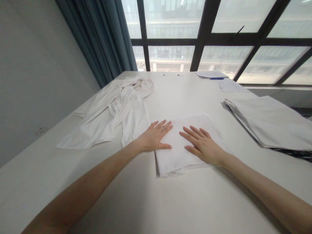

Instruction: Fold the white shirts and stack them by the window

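Note:
A folded white cloth (175,161) lies flat on the white table (136,198) in front of me, its layered edge showing at the near left corner. My left hand (156,136) rests palm down at the cloth's left edge, fingers spread. On the right part of the cloth lies my right hand (201,144), also flat with its fingers apart. Neither hand grips anything. Just beyond my left hand, a rumpled white garment (133,113) is spread loosely over the table's left side.
At the right edge sits a larger folded white cloth (273,120), with something black partly visible beneath it. Farther back are papers (207,74) and a blue pen (216,78). Windows with dark frames and a blue curtain (107,39) stand behind the table; a wall rises at left.

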`<state>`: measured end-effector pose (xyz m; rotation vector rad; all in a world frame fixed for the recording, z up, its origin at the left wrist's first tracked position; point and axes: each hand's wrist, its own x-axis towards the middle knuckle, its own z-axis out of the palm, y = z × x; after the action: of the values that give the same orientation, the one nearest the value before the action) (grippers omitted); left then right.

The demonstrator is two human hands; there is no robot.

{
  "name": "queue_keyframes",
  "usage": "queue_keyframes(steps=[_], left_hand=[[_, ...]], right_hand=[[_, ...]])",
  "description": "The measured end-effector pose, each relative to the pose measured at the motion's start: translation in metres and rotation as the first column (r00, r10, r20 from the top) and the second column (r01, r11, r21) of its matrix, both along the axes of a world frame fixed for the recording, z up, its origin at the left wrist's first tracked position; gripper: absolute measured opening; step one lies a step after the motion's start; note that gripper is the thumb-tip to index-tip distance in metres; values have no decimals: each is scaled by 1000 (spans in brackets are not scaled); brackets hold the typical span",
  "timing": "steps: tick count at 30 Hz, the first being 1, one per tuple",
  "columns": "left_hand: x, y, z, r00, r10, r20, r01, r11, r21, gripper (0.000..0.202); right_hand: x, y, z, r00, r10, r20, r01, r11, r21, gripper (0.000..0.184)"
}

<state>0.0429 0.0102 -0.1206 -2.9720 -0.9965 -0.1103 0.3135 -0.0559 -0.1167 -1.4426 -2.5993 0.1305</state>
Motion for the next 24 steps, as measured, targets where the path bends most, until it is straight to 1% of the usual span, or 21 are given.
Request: queue_keyframes(steps=[3,5,7,9,10,12,14,16,18,21,24], left_hand=[[-1,-1,0,1000,-9,-15,9,1000,28,86],[0,-4,1,1000,-16,-12,17,997,76,80],[3,-10,4,1000,-24,0,24,990,136,69],[7,-22,6,999,-54,8,52,985,164,52],[9,-29,6,997,-82,11,79,985,152,46],[12,-44,8,990,-141,30,138,987,87,43],[11,-58,9,980,-186,65,186,982,7,48],[9,-68,10,972,-217,92,222,974,-49,54],[5,-71,12,963,-250,97,258,962,-89,52],[1,-70,15,953,-289,92,300,944,-139,50],[-1,-67,16,942,-322,91,333,929,-162,48]], right_hand=[[20,-1,-3,996,-37,83,37,999,8,59],[35,-2,-5,992,-70,109,67,997,29,60],[48,-5,-7,986,-116,123,110,992,56,59],[56,-7,-8,980,-150,130,142,988,66,59],[58,-8,-8,979,-158,133,150,987,64,59],[58,-9,-8,978,-159,134,153,987,54,58],[55,-9,-7,980,-155,129,150,988,44,58],[53,-9,-5,981,-153,123,150,988,34,59],[54,-8,-4,982,-149,119,148,989,19,59],[61,-6,-3,985,-132,109,133,991,-5,58],[67,-6,-5,987,-126,101,126,992,8,57]])
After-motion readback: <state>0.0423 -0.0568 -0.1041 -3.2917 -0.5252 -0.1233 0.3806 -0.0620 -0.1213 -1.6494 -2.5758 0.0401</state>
